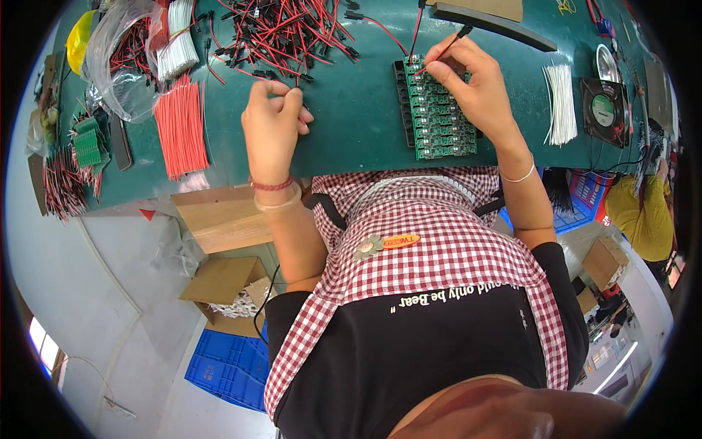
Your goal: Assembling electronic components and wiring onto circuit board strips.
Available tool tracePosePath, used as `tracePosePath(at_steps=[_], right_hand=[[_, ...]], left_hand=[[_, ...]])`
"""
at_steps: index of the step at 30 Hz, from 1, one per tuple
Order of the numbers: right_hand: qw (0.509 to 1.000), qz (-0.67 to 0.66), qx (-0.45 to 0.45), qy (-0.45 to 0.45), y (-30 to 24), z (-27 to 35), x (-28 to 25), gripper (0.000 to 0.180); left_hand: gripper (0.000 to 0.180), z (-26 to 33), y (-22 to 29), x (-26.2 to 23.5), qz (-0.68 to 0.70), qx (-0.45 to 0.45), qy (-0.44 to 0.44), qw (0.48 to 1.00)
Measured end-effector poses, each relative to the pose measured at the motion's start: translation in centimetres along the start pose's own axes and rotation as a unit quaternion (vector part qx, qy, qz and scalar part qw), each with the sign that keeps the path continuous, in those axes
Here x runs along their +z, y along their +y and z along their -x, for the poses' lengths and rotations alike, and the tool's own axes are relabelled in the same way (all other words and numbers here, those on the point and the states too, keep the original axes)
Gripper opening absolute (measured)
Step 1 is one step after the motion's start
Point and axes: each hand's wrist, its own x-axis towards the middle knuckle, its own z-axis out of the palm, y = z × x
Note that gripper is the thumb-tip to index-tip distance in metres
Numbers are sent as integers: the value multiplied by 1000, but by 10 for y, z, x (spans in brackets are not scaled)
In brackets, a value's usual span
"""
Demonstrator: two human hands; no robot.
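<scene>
Between the thumb and fingers of my right hand (474,86) is a red and black wire lead (443,53). Its black plug points up and away, while its bare end lies over the top of a green circuit board panel (446,135). That panel rests on a black slotted holder (404,102), and other leads rise from its far edge. My left hand (274,121) is closed in a pinch at the near side of a heap of red and black leads (281,29). A short lead shows at its fingertips, partly hidden by them.
Bundles of red wires (181,128) and white wires (177,40) lie left, near a clear plastic bag (121,66) and finished-looking boards (89,143). To the right are more white wires (561,106), a black fan (605,111) and a metal dish (607,62). A dark bar (493,25) lies at the back.
</scene>
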Motion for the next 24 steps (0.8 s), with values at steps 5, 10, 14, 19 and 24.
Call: tracePosePath(at_steps=[5,10,14,19,24], right_hand=[[952,-274,123,-61,-13,5,-9,10],[984,-160,79,-27,-8,3,-4,11],[999,26,-5,31,3,1,-1,11],[996,59,-35,50,10,-1,4,11],[996,69,-40,46,12,-3,6,11]], left_hand=[[14,26,4,-21,105,45,-14,993],[33,39,23,-7,249,99,-104,958],[70,37,27,16,277,141,-96,946],[70,42,28,30,269,139,-64,951],[58,37,16,29,226,160,-97,956]])
